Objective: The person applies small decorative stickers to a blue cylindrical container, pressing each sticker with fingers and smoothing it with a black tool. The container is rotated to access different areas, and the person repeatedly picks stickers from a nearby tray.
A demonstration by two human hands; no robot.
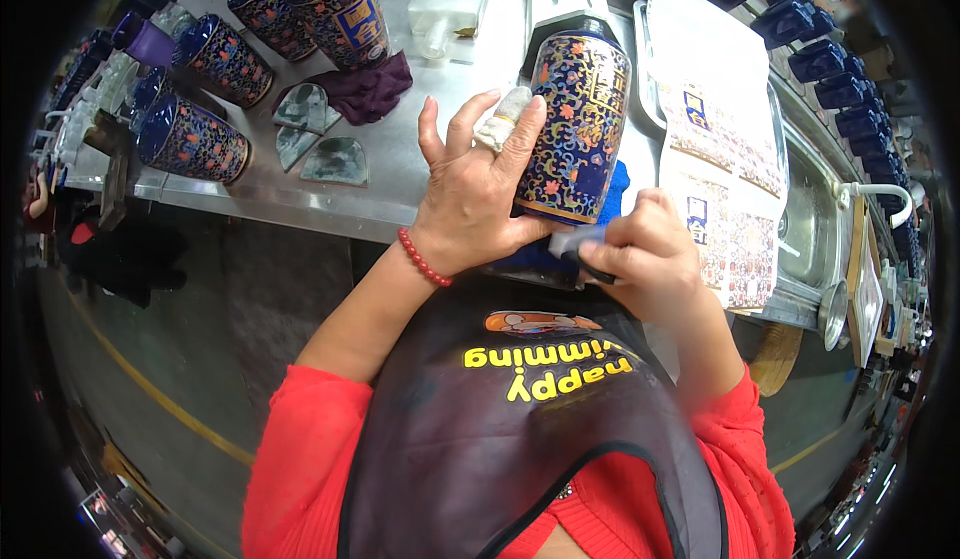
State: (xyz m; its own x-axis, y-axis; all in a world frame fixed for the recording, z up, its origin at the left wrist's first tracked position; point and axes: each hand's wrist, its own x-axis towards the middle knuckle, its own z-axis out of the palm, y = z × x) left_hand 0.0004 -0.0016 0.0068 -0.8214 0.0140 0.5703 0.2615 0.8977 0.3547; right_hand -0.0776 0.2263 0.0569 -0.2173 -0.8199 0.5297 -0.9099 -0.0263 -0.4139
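Observation:
A dark blue bottle (575, 129) with a colourful floral pattern and gold trim lies tilted on the metal bench, its neck pointing away from me. My left hand (470, 174) steadies it, index finger along its left side and thumb by its base. The other fingers are spread, and one finger is wrapped in white material (503, 119). Close to the bottle's base, my right hand (645, 249) is closed on a small scraper (580, 246) with a pale grey flat part and a black part, partly hidden by my fingers. Blue cloth (617, 191) shows beneath the bottle.
Several similar patterned bottles (200, 139) stand at the left. Beside them are a purple cloth (375, 89) and dark rounded flat pieces (335, 162). Printed pattern sheets (715, 79) lie at the right, before a metal sink (800, 244). A clear block-like container (450, 4) sits at the back.

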